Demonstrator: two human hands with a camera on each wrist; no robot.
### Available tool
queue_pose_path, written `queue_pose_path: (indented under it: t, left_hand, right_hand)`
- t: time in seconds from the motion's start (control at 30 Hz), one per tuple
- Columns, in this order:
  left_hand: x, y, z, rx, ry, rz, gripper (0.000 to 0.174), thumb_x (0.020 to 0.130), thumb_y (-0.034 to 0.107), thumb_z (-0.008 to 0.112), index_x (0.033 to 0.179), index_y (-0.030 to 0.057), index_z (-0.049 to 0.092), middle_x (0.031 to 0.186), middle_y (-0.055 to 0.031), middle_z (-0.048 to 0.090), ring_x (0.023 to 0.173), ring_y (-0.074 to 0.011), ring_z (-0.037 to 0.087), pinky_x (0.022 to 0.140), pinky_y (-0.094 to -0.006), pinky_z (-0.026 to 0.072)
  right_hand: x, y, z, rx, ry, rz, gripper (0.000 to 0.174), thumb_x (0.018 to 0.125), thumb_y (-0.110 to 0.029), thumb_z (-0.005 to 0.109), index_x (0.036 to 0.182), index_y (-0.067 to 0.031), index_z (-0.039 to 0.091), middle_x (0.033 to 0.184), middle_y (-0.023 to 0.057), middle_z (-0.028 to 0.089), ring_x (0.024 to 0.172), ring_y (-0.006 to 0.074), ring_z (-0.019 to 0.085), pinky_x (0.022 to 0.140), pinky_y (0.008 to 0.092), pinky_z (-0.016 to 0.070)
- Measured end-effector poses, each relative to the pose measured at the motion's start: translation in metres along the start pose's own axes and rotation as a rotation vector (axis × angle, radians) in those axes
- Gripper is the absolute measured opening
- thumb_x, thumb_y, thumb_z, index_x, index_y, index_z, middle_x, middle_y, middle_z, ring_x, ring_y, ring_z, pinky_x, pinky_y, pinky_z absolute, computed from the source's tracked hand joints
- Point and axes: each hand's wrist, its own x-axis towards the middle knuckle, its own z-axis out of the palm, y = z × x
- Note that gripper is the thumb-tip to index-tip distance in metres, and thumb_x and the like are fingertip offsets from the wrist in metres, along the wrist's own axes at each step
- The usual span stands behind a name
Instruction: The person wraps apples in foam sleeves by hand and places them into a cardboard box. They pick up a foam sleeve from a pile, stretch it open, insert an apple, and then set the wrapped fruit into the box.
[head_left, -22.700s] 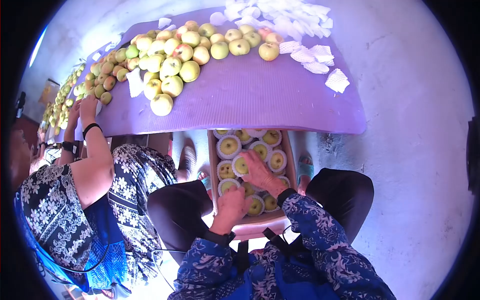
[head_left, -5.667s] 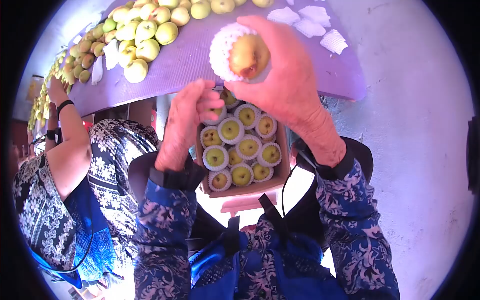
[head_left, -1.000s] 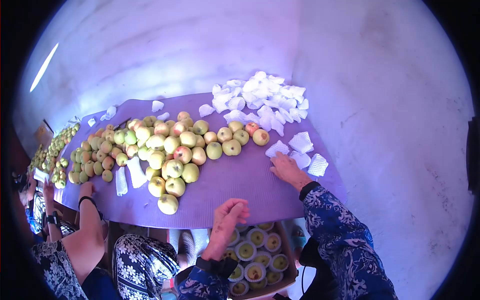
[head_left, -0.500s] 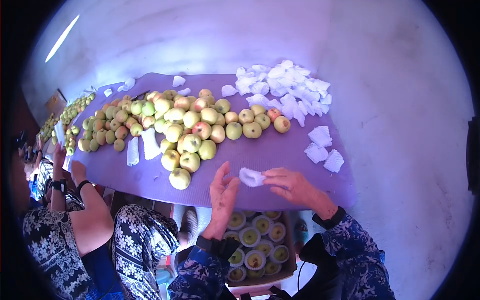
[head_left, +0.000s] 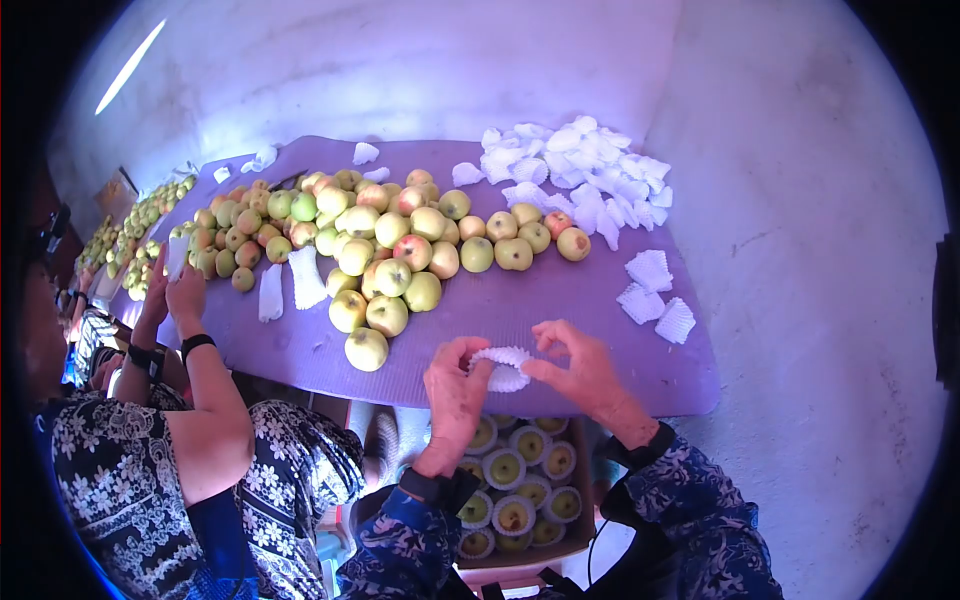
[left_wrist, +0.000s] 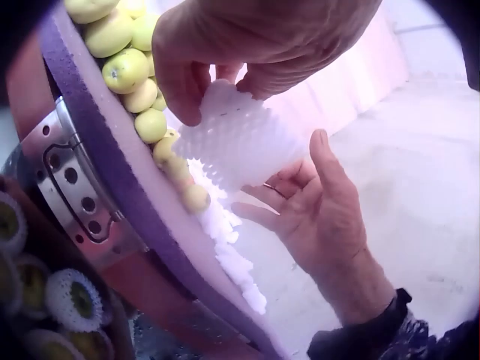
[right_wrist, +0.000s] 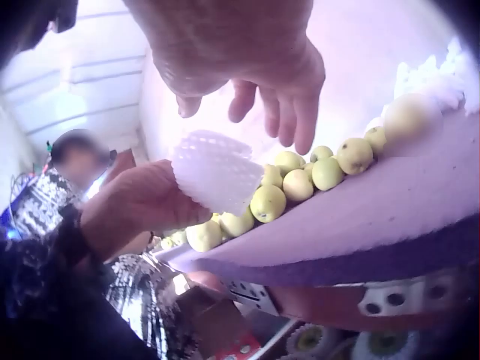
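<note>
A white foam net sleeve [head_left: 503, 370] hangs over the table's front edge area, its mouth spread in a loop. My left hand [head_left: 452, 402] pinches its left side; the left wrist view shows thumb and fingers on the net [left_wrist: 236, 139]. My right hand [head_left: 592, 385] is at the sleeve's other side with fingers spread; in the right wrist view this hand [right_wrist: 240, 56] is above the net [right_wrist: 214, 172], fingers apart. Whether a fingertip touches it is unclear. Below is a cardboard box [head_left: 580, 525] of apples in foam nets [head_left: 504, 467].
Loose apples [head_left: 387, 316] are heaped across the purple table [head_left: 480, 305]. Foam nets [head_left: 580, 165] are piled at the back right, with several more [head_left: 675, 320] near the right edge. At left another person [head_left: 205, 450] holds a white net [head_left: 178, 257].
My right hand took a net from the table's right side and brought it left; my left hand now grips it and the right fingers have spread. The netted apple held earlier is out of my hands.
</note>
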Motion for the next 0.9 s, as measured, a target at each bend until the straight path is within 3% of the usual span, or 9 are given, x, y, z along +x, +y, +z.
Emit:
queue_pose_path:
  t: [0.03, 0.13, 0.23, 0.43, 0.53, 0.63, 0.73, 0.83, 0.9]
  left_hand:
    - [-0.001, 0.005, 0.000, 0.089, 0.049, 0.055, 0.019, 0.076, 0.004, 0.064, 0.095, 0.0016, 0.068, 0.085, -0.0062, 0.065, 0.072, -0.0133, 0.059, 0.065, -0.0279, 0.0479]
    - [-0.003, 0.004, 0.002, 0.186, 0.088, 0.148, 0.018, 0.075, 0.005, 0.066, 0.093, 0.0037, 0.067, 0.077, -0.0089, 0.060, 0.065, -0.0184, 0.057, 0.061, -0.0315, 0.0461]
    - [-0.003, 0.010, 0.002, 0.248, 0.066, 0.164, 0.015, 0.075, 0.006, 0.065, 0.090, 0.0056, 0.065, 0.076, -0.0118, 0.054, 0.066, -0.0291, 0.057, 0.062, -0.0399, 0.0455]
    - [-0.003, 0.007, 0.001, 0.410, -0.003, 0.148, 0.017, 0.076, 0.011, 0.069, 0.092, 0.0064, 0.065, 0.078, -0.0116, 0.054, 0.068, -0.0304, 0.057, 0.062, -0.0406, 0.0453]
    - [-0.003, 0.006, 0.007, 0.404, 0.065, 0.203, 0.019, 0.075, 0.011, 0.071, 0.093, 0.0075, 0.066, 0.078, -0.0107, 0.054, 0.067, -0.0280, 0.056, 0.061, -0.0394, 0.0454]
    - [-0.003, 0.003, 0.007, 0.232, 0.044, 0.176, 0.019, 0.074, 0.009, 0.072, 0.092, 0.0075, 0.067, 0.075, -0.0094, 0.052, 0.065, -0.0250, 0.055, 0.060, -0.0384, 0.0448]
    - [-0.003, 0.004, 0.005, 0.174, 0.048, 0.151, 0.015, 0.075, 0.008, 0.072, 0.089, 0.0022, 0.068, 0.069, -0.0061, 0.048, 0.059, -0.0175, 0.047, 0.056, -0.0329, 0.0405]
    - [-0.004, 0.005, 0.004, 0.270, 0.006, 0.130, 0.015, 0.076, 0.009, 0.072, 0.088, 0.0028, 0.068, 0.066, -0.0051, 0.047, 0.058, -0.0172, 0.045, 0.056, -0.0322, 0.0394]
    - [-0.006, 0.002, 0.006, 0.307, -0.043, 0.099, 0.014, 0.075, 0.011, 0.073, 0.088, 0.0068, 0.068, 0.068, -0.0070, 0.049, 0.060, -0.0218, 0.051, 0.056, -0.0365, 0.0412]
  right_hand:
    - [0.000, -0.006, 0.005, 0.002, 0.039, 0.059, 0.034, 0.079, -0.028, 0.073, 0.096, -0.0024, 0.059, 0.103, 0.0155, 0.063, 0.088, 0.0315, 0.063, 0.078, 0.0375, 0.0502]
    - [-0.001, -0.011, 0.019, -0.076, 0.057, -0.043, 0.033, 0.078, -0.024, 0.072, 0.100, -0.0035, 0.059, 0.095, 0.0138, 0.062, 0.082, 0.0320, 0.062, 0.074, 0.0390, 0.0498]
    - [0.000, 0.001, 0.027, -0.077, 0.002, 0.039, 0.025, 0.078, -0.014, 0.070, 0.099, -0.0024, 0.061, 0.094, 0.0131, 0.062, 0.079, 0.0288, 0.063, 0.070, 0.0367, 0.0504]
    - [0.003, 0.009, 0.037, -0.086, 0.072, -0.042, 0.020, 0.079, -0.004, 0.063, 0.099, -0.0053, 0.062, 0.087, 0.0149, 0.061, 0.077, 0.0332, 0.062, 0.067, 0.0377, 0.0490]
    - [0.005, 0.006, 0.038, -0.130, 0.061, -0.037, 0.014, 0.081, -0.008, 0.061, 0.095, -0.0079, 0.059, 0.088, 0.0140, 0.060, 0.082, 0.0366, 0.062, 0.070, 0.0449, 0.0489]
    - [0.006, 0.006, 0.040, -0.111, 0.093, -0.066, 0.013, 0.079, -0.005, 0.061, 0.089, -0.0072, 0.055, 0.086, 0.0135, 0.058, 0.082, 0.0379, 0.060, 0.069, 0.0466, 0.0481]
    - [0.008, 0.009, 0.040, -0.135, 0.135, -0.061, 0.019, 0.074, 0.002, 0.062, 0.088, -0.0042, 0.052, 0.083, 0.0147, 0.053, 0.076, 0.0349, 0.057, 0.065, 0.0412, 0.0460]
    - [0.008, 0.014, 0.039, -0.058, 0.132, -0.054, 0.020, 0.072, 0.003, 0.061, 0.085, -0.0038, 0.049, 0.081, 0.0152, 0.051, 0.073, 0.0354, 0.054, 0.064, 0.0415, 0.0442]
    - [0.007, 0.019, 0.040, -0.073, 0.141, -0.078, 0.020, 0.071, 0.003, 0.062, 0.085, -0.0038, 0.048, 0.080, 0.0152, 0.050, 0.072, 0.0349, 0.054, 0.063, 0.0408, 0.0436]
